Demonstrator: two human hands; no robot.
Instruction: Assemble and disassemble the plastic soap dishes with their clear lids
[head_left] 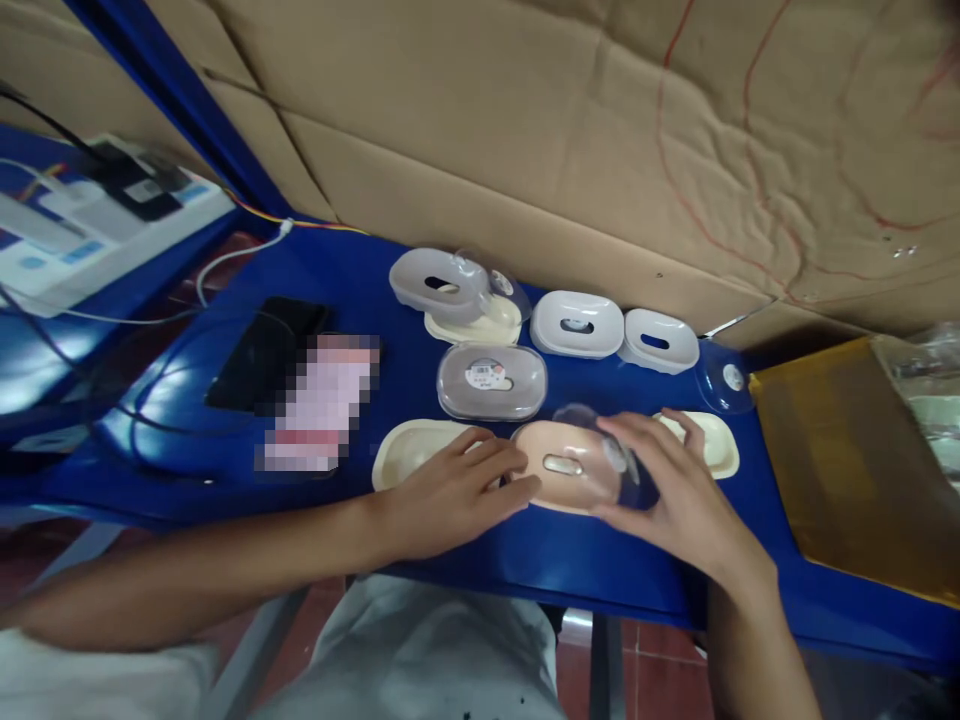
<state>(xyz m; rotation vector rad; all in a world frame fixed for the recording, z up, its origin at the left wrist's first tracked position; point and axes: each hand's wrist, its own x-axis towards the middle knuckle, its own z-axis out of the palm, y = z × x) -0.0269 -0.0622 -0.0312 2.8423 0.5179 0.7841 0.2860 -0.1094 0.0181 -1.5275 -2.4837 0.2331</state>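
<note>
A peach oval soap dish (pixel 536 472) with a slot in its middle lies near the table's front edge. My left hand (pixel 465 485) holds its left end, fingertips and thumb against the rim. At the right end, my right hand (pixel 675 490) is curved around a clear plastic lid (pixel 616 455) with a round sticker, tilted over the dish. Whether the lid touches the rim cannot be made out. A cream tray (pixel 405 450) lies partly hidden behind my left hand, and another cream tray (pixel 721 447) is behind my right fingers.
Behind stand a lidded grey soap dish (pixel 491 400), white oval dishes (pixel 577 345) and a loose clear lid (pixel 724 380). A phone (pixel 322 400), a black device (pixel 262 350) and a power strip (pixel 112 240) with cables lie left. A cardboard box (pixel 847 460) stands right.
</note>
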